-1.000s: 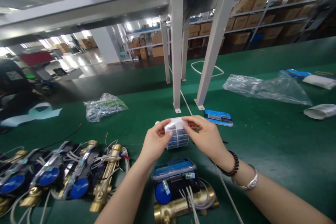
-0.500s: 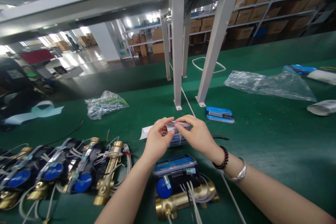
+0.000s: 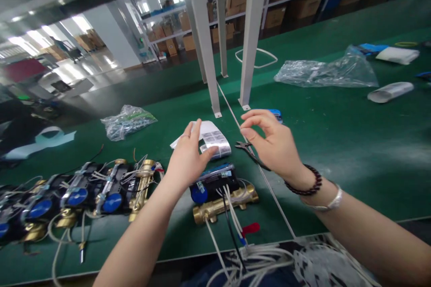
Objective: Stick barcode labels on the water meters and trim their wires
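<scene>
My left hand (image 3: 186, 159) is closed on a white sheet of small printed labels (image 3: 213, 138), which it holds above the green table (image 3: 353, 143). My right hand (image 3: 271, 143) hovers just right of the sheet. Its thumb and fingers are curled into a loose pinch, and I cannot make out anything between them. Below both hands lies a brass water meter with a black and blue top (image 3: 215, 186), its white wires trailing toward me. A dark pair of pliers (image 3: 247, 149) lies under my right hand.
A row of similar brass meters (image 3: 101, 188) lies at the left. Two white frame posts (image 3: 205, 45) stand behind the hands. Plastic bags (image 3: 128, 121) (image 3: 323, 71), white rolls (image 3: 390, 92), a blue device (image 3: 277, 114), a red tag (image 3: 251, 228) and a cable bundle (image 3: 269, 260) lie around.
My right hand has let go of the label sheet and drawn away to the right in a pinch. My left hand keeps the sheet. The view has tilted down, showing the near table edge.
</scene>
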`<state>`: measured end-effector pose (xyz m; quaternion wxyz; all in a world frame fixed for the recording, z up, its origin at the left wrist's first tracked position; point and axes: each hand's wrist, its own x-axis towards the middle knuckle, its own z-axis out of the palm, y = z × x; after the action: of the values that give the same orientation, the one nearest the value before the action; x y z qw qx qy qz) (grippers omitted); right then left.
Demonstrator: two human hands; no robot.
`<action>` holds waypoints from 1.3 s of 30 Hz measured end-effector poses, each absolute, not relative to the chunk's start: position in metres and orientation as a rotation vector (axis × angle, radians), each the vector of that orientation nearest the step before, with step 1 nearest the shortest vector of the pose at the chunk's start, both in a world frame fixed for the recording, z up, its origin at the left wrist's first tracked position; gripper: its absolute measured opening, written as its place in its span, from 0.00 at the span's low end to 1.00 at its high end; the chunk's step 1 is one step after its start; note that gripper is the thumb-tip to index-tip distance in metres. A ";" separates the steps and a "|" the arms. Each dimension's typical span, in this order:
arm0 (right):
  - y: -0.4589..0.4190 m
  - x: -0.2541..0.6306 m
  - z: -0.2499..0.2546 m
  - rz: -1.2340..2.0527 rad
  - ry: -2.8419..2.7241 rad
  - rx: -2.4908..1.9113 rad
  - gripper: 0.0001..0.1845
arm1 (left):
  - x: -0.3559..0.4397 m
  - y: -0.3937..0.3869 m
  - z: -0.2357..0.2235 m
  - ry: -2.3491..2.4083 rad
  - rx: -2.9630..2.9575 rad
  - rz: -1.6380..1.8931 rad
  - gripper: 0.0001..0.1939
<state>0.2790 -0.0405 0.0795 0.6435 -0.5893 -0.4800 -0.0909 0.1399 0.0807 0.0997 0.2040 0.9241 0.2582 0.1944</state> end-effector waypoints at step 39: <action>-0.091 0.210 0.087 0.814 -0.923 -1.372 0.18 | 0.045 0.009 0.065 0.391 2.574 1.094 0.38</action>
<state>0.2099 -0.0913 0.0873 0.6046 -0.5928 -0.3990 0.3518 0.0450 0.0089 0.0652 0.1580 0.9000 0.1366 0.3826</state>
